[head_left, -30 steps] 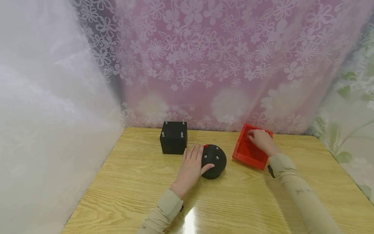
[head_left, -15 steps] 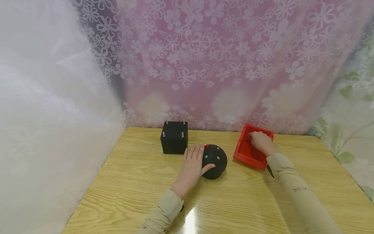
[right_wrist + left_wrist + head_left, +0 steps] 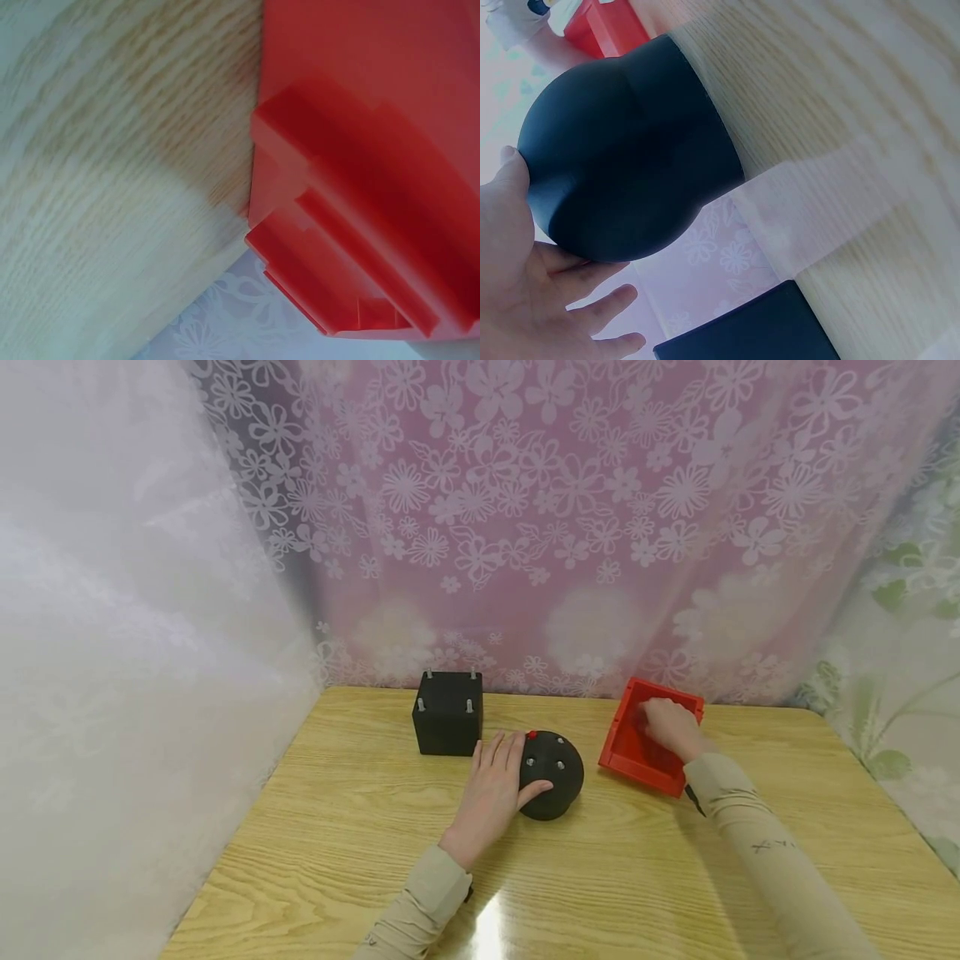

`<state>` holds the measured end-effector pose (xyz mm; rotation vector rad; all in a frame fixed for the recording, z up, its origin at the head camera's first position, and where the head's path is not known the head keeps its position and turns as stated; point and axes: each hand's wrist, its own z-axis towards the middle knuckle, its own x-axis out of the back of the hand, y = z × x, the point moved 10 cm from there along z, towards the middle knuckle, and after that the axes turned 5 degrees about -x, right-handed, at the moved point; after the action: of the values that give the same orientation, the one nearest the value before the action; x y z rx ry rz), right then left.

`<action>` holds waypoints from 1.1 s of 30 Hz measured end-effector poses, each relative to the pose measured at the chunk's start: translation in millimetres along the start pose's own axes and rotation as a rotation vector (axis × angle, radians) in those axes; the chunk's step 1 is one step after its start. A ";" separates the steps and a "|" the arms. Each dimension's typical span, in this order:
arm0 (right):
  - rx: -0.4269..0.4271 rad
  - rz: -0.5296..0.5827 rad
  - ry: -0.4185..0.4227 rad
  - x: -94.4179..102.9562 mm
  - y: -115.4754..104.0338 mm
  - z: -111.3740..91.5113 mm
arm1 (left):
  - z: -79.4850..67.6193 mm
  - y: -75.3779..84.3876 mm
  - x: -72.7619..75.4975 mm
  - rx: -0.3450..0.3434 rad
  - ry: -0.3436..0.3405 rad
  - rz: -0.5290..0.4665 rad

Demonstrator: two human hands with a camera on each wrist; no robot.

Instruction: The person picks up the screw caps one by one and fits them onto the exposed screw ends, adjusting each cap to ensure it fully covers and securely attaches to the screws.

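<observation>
A black dome-topped block (image 3: pixel 551 777) stands on the table, with small clear pegs and one red peg in its top. My left hand (image 3: pixel 487 789) rests against its left side, thumb laid over the near edge and the other fingers fairly straight. The left wrist view shows the thumb and index finger touching the rounded part of the black block (image 3: pixel 622 150), the other fingers free of it. My right hand (image 3: pixel 671 727) reaches down into a red bin (image 3: pixel 637 774). Its fingertips, and anything between them, are hidden. The red bin's wall (image 3: pixel 360 150) fills much of the right wrist view.
Behind and left of the dome block stands a black cube (image 3: pixel 447 727) with clear pegs upright at its top corners. All of it sits on a wood-grain table (image 3: pixel 315 860). A pink flowered curtain (image 3: pixel 510 527) hangs along the back edge.
Inside the red bin, my right hand has shifted slightly down and to the right, its fingers dipping lower. My left hand and the black blocks stay in place.
</observation>
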<state>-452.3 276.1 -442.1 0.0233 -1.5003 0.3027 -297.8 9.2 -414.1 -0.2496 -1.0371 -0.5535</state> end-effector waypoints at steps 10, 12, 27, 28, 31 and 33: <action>0.020 -0.001 -0.003 -0.4 -3.8 -4.1 | 0.2 0.7 1.8 -0.002 0.012 0.007; 0.027 0.001 -0.003 0.2 -4.6 -4.2 | 0.1 0.6 1.5 -0.001 0.009 0.006; -0.061 0.199 -0.042 10.7 -6.7 -5.3 | 0.0 -0.6 -1.3 0.012 -0.011 -0.010; -0.083 0.223 -0.039 12.0 -5.7 -6.1 | -0.1 -0.6 -1.0 0.011 -0.009 -0.011; -0.146 0.303 -0.032 16.5 -3.3 -9.9 | -0.2 -0.6 -0.7 0.009 -0.006 -0.014; -0.179 0.347 -0.019 19.7 -2.6 -12.9 | -0.1 -0.6 -0.8 0.008 -0.006 -0.017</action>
<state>-438.3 279.8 -423.3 -0.3815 -1.5433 0.4455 -298.4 8.9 -414.9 -0.2359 -1.0477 -0.5640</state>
